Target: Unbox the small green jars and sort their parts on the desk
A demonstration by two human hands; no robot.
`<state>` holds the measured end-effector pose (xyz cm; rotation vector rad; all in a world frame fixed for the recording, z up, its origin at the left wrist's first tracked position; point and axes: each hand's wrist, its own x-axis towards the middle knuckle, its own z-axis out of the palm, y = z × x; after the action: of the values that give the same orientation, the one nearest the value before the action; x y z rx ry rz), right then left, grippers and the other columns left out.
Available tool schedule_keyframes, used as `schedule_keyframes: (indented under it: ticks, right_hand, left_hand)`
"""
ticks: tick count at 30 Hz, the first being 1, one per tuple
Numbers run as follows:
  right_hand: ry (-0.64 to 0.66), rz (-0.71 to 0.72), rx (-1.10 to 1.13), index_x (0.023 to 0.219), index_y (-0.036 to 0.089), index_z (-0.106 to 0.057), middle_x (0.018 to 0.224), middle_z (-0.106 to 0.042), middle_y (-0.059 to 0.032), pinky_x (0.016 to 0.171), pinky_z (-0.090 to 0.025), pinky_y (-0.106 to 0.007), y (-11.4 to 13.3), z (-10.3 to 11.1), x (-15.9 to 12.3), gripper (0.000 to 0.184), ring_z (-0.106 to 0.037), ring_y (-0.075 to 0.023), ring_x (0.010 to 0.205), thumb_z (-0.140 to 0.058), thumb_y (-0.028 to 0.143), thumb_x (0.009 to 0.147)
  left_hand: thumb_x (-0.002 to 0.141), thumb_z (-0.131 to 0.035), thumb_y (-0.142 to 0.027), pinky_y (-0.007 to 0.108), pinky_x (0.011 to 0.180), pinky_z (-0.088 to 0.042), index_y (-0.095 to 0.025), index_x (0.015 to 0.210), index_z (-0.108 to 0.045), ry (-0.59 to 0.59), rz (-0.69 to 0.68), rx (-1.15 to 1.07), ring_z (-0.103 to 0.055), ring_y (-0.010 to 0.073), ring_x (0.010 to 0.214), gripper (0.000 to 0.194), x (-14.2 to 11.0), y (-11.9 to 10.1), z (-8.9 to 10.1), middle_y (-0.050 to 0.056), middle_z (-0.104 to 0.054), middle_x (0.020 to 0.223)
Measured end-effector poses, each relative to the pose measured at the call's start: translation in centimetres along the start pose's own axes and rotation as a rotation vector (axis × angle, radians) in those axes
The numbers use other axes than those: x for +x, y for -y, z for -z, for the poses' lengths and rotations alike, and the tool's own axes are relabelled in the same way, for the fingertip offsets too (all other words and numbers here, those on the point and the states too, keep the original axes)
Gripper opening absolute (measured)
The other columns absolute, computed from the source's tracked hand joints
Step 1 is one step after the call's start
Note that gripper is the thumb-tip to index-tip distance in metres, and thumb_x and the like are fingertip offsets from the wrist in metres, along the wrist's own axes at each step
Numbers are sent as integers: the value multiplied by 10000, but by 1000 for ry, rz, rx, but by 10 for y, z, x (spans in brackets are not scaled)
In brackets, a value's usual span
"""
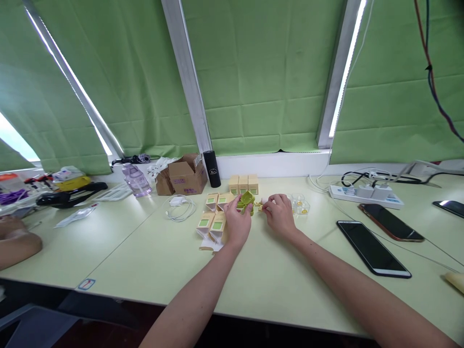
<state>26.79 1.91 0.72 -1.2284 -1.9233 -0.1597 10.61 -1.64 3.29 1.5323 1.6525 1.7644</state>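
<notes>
My left hand (238,223) has its fingers closed around a small olive-green cup-shaped piece (248,198), whose lower part is partly hidden by the fingers. Just right of it, my right hand (280,213) is pinched over the table, and what its fingertips hold is too small to make out. Small yellow pieces (258,206) lie between the two hands. Beyond the right hand sits a clear plastic tray (300,203) with round cells and some yellow bits in it. Several small tan boxes with green squares (205,221) stand beside my left hand.
Farther back are more tan boxes (243,184), a black bottle (212,169) and an open cardboard box (186,176). A white cable with charger (177,202) lies left. Phones (373,249) and a power strip (366,193) are right. Another person's arm (16,244) rests at far left.
</notes>
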Motion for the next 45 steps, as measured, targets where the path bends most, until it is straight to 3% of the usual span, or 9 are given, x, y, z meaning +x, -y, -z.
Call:
schedule_keyframes:
  ticks: [9,22,28,34,40,45]
  right_hand:
    - [63,-133,-75,832,224,-784,1124,-633,-109,1026,-304,-446,5,-39,19,151,-417,-299,1178,-658,158,884]
    - [101,-126,-158,806,206,-792,1098,-654,-119,1059,-255,-444,10,-47,19,167,-410,-303,1175,-648,148,866]
    - [-60,-122,-51,795,217,-760,1084,-690,-109,1016,-304,-473,10,-34,15,194,-430,-314,1169,-617,129,893]
    - [-143,-128,30,854,224,-731,1036,-690,-90,931,-359,-445,6,0,6,159,-487,-305,1115,-602,168,928]
    - [48,-164,205,863,227,-659,987,-660,-36,684,-400,-303,10,21,-28,142,-596,-197,871,-565,134,917]
    - [199,-142,251,872,232,-649,987,-651,-6,656,-399,-274,11,22,-46,155,-593,-143,731,-571,100,898]
  left_hand:
    - [863,-744,-318,388,904,-558,-186,1275,-696,-24,30,-25,-631,238,1030,435,3,4,-1,149,-603,1187]
    - [868,-736,-325,368,893,-564,-172,1261,-706,-12,23,-26,-635,225,1011,423,2,2,-2,153,-603,1177]
    - [882,-716,-352,342,839,-553,-180,1279,-682,6,15,-82,-632,248,1075,435,3,5,-3,158,-651,1193]
    - [893,-710,-457,283,738,-529,-183,1172,-633,103,119,-336,-697,225,1003,399,3,2,-6,130,-736,1085]
    - [840,-731,-527,271,657,-503,-185,975,-583,278,360,-651,-705,215,897,397,1,-4,-6,133,-775,961]
    - [812,-743,-423,269,617,-476,-172,924,-600,368,555,-854,-660,182,755,310,3,-5,-2,140,-784,899]
